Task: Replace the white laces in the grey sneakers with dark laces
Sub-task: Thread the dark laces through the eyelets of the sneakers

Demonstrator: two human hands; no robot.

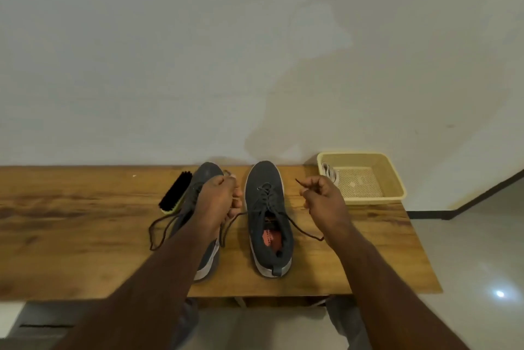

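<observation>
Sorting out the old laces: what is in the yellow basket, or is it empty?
Not empty: the yellow basket holds a bunch of white laces at its left end; the rest shows bare mesh floor.

Wooden desk (85, 250) spans the lower middle of the frame, against the wall. On it: two grey sneakers (269, 216) side by side at centre, toes to the wall; black-bristled brush (173, 192) left of them; yellow mesh basket (377, 188) at the right end.
</observation>
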